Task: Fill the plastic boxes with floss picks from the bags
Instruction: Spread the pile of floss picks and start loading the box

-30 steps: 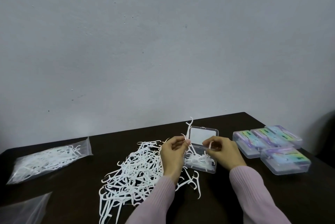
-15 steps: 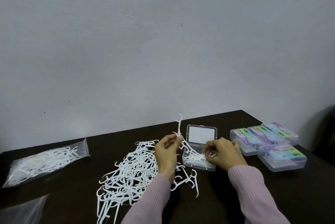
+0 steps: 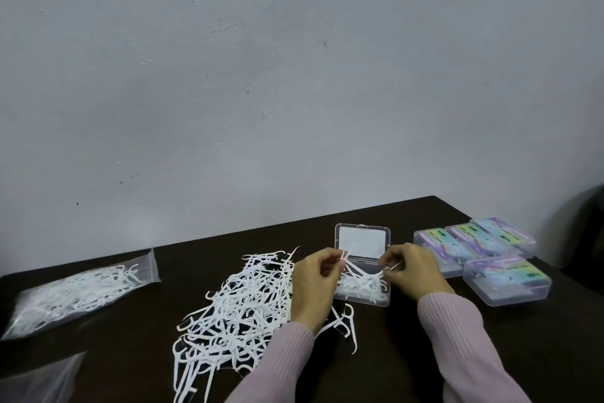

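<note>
Floss picks: loose white plastic floss picks [image 3: 238,308] lie in a tangled heap on the dark brown desk [image 3: 130,337], at 9 o'clock of the open box and touching the left wrist.
Open box: clear rectangular plastic box [image 3: 362,295] at desk centre, its lid standing up at 12 o'clock; white picks lie inside.
Left hand: left hand [image 3: 313,281] curls at the box's 9 o'clock edge, thumb and fingers pinching one white pick [image 3: 348,254] that slants up over the box.
Right hand: right hand [image 3: 411,272] curls at the box's 3 o'clock edge, fingertips pinching a second pick [image 3: 394,266] just above the contents.
Filled boxes: four closed clear boxes with coloured labels [image 3: 483,252] sit clustered at 3 o'clock, near the right hand but apart from it, close to the desk's right edge.
Bags: clear zip bag of picks [image 3: 78,288] lies well apart at 9 o'clock; another clear bag [image 3: 36,379] sits at 8 o'clock, cut by the frame.
Edges: grey wall [image 3: 294,76] meets the desk's far edge just behind the lid.
Open room: bare desk shows between the heap and the full bag, and in front of the box between both pink sleeves [image 3: 457,337].
</note>
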### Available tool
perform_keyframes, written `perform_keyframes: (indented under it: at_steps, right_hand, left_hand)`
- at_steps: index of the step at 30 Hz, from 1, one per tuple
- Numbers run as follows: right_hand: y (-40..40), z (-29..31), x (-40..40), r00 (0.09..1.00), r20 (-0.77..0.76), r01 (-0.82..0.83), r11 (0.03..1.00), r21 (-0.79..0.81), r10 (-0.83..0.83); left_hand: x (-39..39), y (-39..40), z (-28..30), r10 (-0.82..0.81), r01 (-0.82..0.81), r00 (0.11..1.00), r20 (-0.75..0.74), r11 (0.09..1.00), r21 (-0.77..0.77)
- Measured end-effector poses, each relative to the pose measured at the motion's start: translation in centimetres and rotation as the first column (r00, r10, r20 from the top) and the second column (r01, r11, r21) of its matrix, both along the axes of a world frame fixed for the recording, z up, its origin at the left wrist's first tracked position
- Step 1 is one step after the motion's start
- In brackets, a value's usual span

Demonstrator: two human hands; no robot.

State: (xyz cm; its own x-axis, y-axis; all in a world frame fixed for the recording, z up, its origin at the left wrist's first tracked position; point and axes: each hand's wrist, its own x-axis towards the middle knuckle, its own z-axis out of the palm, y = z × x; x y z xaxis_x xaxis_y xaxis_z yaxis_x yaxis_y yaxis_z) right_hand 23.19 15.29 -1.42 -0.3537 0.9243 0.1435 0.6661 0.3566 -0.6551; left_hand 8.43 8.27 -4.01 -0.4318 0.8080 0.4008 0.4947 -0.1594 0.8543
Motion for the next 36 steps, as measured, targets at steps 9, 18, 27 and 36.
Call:
perform_keyframes:
  at_steps: [9,18,27,36]
  right_hand:
    - [0.3,0.2,0.7,0.93,-0.349,0.107,0.993,-0.052,-0.118]
    - [0.0,0.5,0.5,0.889,-0.45,0.058,0.995,-0.085,-0.09]
    - [-1.0,0.3,-0.7,0.989,0.101,-0.112,0.994,0.005,0.111]
    - [-0.9,0.0,-0.7,0.964,0.251,-0.132,0.98,0.15,0.091]
  left_hand:
    - [0.4,-0.1,0.4,0.01,-0.009,0.998,-0.07,1.0,0.023]
    - [0.0,-0.1,1.2,0.031,-0.047,0.98,0.195,0.996,0.079]
    - [-0.7,0.2,1.5,-0.001,-0.04,0.877,0.48,0.996,0.076]
    - [-0.4,0.2,0.7,-0.029,0.007,0.924,0.38,0.998,0.06]
